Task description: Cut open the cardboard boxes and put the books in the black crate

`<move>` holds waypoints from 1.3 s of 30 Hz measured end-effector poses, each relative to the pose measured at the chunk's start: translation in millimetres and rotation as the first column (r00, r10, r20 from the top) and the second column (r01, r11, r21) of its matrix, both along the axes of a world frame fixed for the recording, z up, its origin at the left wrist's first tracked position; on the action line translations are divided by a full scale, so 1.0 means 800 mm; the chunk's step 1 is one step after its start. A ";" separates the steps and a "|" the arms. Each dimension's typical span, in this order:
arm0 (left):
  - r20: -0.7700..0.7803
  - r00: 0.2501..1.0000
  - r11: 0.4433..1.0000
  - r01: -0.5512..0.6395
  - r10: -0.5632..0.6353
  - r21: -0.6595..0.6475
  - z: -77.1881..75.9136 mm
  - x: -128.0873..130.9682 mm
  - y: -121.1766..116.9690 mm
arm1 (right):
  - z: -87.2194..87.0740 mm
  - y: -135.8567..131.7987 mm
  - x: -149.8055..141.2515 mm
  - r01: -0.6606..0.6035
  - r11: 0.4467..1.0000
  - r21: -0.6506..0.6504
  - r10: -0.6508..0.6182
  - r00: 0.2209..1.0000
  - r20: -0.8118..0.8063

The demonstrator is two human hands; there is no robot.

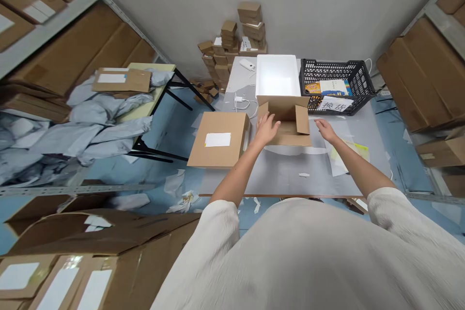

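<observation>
Over the gray table (pixel 279 177), left fingers (pixel 269 121) spread at an open carton (pixel 288 127) while right fingers (pixel 321 124) curl loosely nearby.

On my grey desk (pixel 279 179), a closed box (pixel 218 154) stands at the left edge, a white tub (pixel 278 76) and black crate (pixel 358 103) line the far edge, my open box (pixel 288 128) sits mid-desk, papers (pixel 337 167) lie towards the right edge

Left fingers (pixel 270 119) at open carton (pixel 290 128); right fingers (pixel 320 122) beside.
</observation>
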State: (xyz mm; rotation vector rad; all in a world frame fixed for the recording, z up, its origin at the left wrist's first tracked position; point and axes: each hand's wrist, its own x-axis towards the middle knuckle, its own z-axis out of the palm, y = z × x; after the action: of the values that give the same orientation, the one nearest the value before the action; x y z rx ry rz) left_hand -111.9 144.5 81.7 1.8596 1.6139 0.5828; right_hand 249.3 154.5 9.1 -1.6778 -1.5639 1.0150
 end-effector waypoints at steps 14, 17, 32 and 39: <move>0.038 0.907 0.897 0.409 -0.420 0.166 0.032 0.227 -0.072 | -0.024 -0.105 0.188 0.220 0.967 -0.131 -0.214 0.975 0.061; 0.063 0.887 0.886 0.450 -0.458 0.114 0.004 0.276 -0.088 | -0.040 -0.127 0.222 0.223 0.950 -0.219 -0.208 0.974 0.086; 0.015 0.926 0.857 0.356 -0.378 -0.373 -0.175 0.430 -0.134 | -0.120 -0.173 0.274 0.045 0.918 -0.395 0.197 0.810 0.552; 0.035 0.944 0.840 0.309 -0.328 -0.447 -0.210 0.446 -0.148 | -0.121 -0.181 0.260 -0.091 0.918 -0.387 0.324 0.734 0.597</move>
State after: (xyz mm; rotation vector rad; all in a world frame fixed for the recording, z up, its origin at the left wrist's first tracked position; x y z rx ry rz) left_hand 244.9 25.9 -86.5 1.7347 1.2818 0.0150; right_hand 457.3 9.7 -87.8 -2.3069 -2.1658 0.8773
